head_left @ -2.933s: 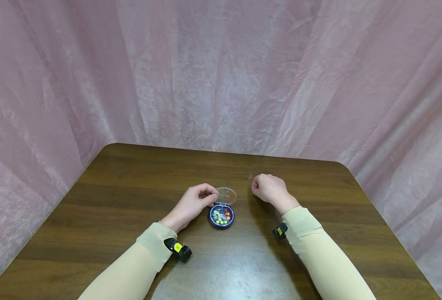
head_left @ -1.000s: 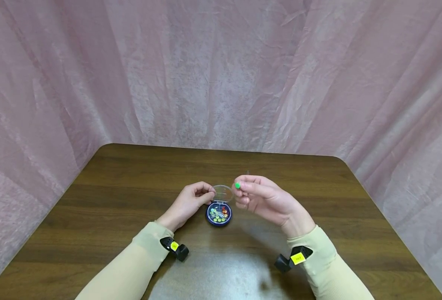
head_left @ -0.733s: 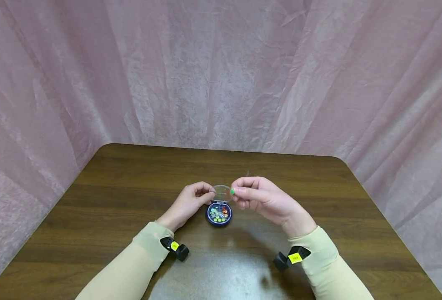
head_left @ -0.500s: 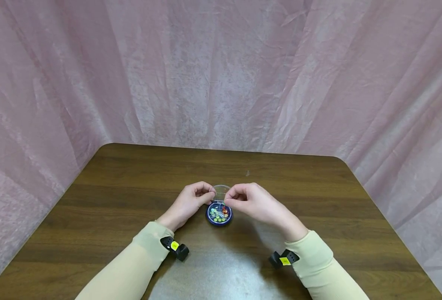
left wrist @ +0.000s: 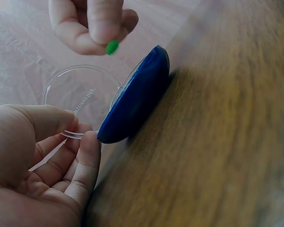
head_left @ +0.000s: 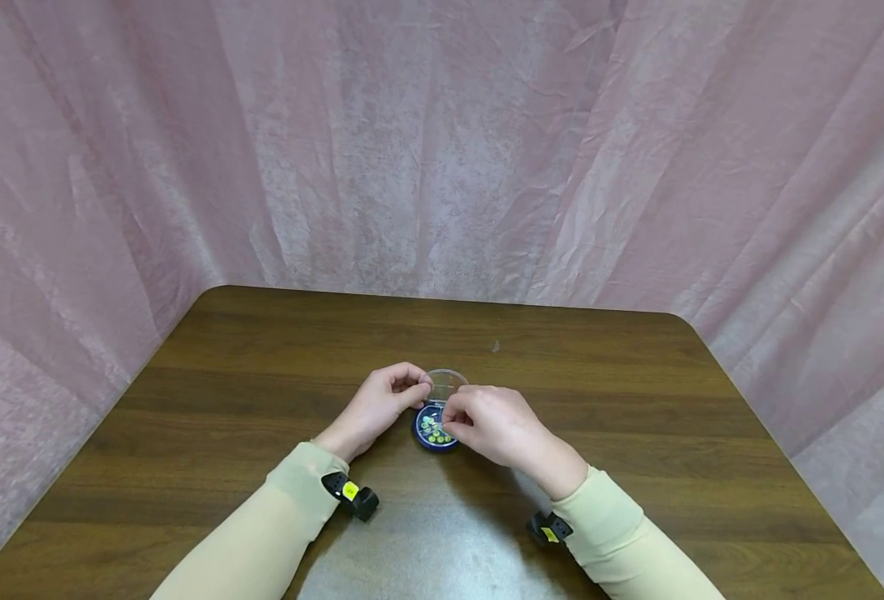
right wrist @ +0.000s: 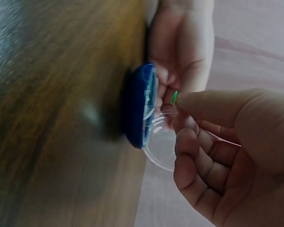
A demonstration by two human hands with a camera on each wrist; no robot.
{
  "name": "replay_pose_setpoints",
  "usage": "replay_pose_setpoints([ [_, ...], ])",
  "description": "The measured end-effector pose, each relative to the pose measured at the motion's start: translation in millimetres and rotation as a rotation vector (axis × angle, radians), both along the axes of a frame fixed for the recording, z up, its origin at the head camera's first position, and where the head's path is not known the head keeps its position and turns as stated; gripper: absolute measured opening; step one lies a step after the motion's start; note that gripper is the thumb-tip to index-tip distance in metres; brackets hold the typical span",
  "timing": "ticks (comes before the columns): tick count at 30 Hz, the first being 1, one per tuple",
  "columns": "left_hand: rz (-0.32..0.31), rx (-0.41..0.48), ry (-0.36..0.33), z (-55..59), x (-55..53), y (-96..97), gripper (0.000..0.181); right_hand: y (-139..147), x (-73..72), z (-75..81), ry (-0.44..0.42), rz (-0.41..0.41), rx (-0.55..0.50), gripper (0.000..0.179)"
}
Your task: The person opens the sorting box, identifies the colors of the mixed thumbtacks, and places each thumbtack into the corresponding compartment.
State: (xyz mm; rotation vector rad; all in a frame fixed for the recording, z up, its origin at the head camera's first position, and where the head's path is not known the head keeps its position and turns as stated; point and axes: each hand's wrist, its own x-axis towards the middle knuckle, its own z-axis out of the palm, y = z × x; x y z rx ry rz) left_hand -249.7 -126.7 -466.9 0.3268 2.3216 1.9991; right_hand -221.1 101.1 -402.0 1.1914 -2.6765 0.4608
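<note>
A round blue pill case (head_left: 422, 439) stands on the table with its clear lid (head_left: 447, 382) raised. Several small pale and yellow-green pieces lie in its sections. My left hand (head_left: 383, 408) pinches the lid's edge between thumb and fingers, which shows closely in the left wrist view. Over the case's right side is my right hand (head_left: 496, 423), covering the section there. Its thumb and forefinger pinch a small green pill (left wrist: 112, 47), held above the open compartments. In the right wrist view the green pill (right wrist: 174, 98) sticks out past the thumb tip.
The brown wooden table (head_left: 299, 333) extends around both hands. A small clear scrap (head_left: 496, 346) lies behind the case. A pink curtain (head_left: 442, 150) hangs beyond the table's far edge.
My right hand rose from the table with the green pill, then moved left and down over the case. The left hand has stayed on the lid.
</note>
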Motion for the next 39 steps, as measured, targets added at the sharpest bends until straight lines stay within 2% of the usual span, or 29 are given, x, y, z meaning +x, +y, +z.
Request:
replay_pose_setpoints([
  [3,-0.001,0.003,0.003,-0.3,-0.1,-0.3,0.016,-2,0.1,-6.0,0.087,0.000,0.019,0.015],
  [6,-0.003,0.006,0.002,-0.7,0.0,-0.5,0.017,-4,0.0,-10.6,0.127,0.001,0.028,0.017],
  [15,-0.002,0.008,-0.001,-0.9,0.6,0.0,0.013,-7,0.8,-19.7,0.190,0.013,0.021,0.019],
  [22,0.002,0.009,-0.003,-1.2,0.4,-0.1,0.012,-8,0.6,-21.8,0.200,0.011,0.021,0.020],
  [28,-0.025,0.022,-0.012,-1.9,-0.6,-1.5,0.017,-5,2.0,-18.7,0.126,0.002,0.004,0.019],
  [31,-0.062,0.014,-0.026,1.1,1.2,-4.9,0.030,2,2.3,-14.6,0.065,-0.023,-0.042,0.015],
  [33,-0.083,-0.024,-0.029,5.8,4.0,-8.9,0.044,8,2.3,-11.1,0.035,-0.061,-0.082,0.016],
  [36,-0.112,-0.110,-0.020,15.8,9.7,-15.9,0.064,19,1.7,-6.7,-0.013,-0.133,-0.136,0.032],
  [39,-0.149,-0.200,0.003,26.7,16.4,-21.7,0.078,28,0.9,-4.3,-0.084,-0.192,-0.158,0.061],
])
